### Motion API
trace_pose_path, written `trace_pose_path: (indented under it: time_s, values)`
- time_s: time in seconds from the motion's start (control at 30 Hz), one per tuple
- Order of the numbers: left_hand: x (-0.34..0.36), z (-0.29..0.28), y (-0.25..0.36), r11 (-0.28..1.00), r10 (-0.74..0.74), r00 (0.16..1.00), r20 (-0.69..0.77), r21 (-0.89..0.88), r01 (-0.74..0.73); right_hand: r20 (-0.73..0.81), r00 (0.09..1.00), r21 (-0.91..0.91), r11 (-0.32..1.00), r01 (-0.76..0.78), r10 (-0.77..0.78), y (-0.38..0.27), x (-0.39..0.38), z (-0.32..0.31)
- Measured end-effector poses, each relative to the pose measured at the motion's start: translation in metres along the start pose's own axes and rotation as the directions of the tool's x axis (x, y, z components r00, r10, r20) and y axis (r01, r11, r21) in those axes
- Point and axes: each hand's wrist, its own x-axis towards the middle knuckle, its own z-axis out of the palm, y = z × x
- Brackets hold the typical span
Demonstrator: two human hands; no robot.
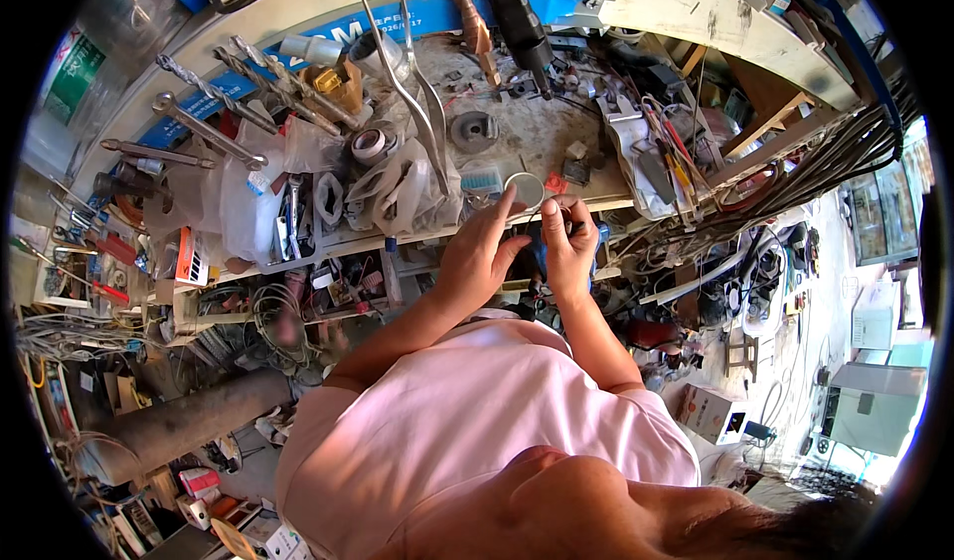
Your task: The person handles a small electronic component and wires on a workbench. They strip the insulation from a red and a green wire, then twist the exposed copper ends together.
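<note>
A cluttered, grimy counter (537,141) stretches beyond the left grip (484,249) and the right grip (568,245), its surface strewn with small metal bits. Just past the grips lie a clear box (481,179), a red scrap (553,180) and a small dark block (575,172), with a grey round disc (474,132) farther back. Plastic bags (401,190) heap left of the left grip.

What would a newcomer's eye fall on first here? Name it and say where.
Probably the pink shirt across the lower middle, with the left hand and right hand above it, at a small ring or disc near the centre. Next, the long silver tongs-like tool slanting across the upper middle, with a copper-coloured stepped bit to its right and spiral drill bits to its left.
</note>
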Motion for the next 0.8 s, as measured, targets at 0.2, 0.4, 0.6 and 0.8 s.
trace_pose_path:
  time_s: [0.2,0.4,0.6,0.8]
  values:
    - [-0.008,0.008,-0.002,1.0,-0.019,0.992,0.124,0.016,0.017,-0.01,0.998,-0.026,0.998,0.058,-0.058,-0.008,-0.004,0.004]
    - [-0.032,0.032,-0.006,0.883,-0.228,0.911,0.343,-0.321,0.342,0.033,0.985,-0.056,0.984,0.17,-0.168,-0.018,-0.007,0.016]
    - [-0.029,0.03,-0.016,0.482,-0.27,0.846,0.461,-0.695,0.533,0.078,0.994,0.27,0.958,-0.094,0.075,-0.005,0.009,-0.003]
    - [-0.017,0.017,0.003,0.793,-0.421,0.801,0.425,-0.257,0.553,0.15,0.978,0.204,0.963,-0.177,0.148,-0.001,0.001,0.001]
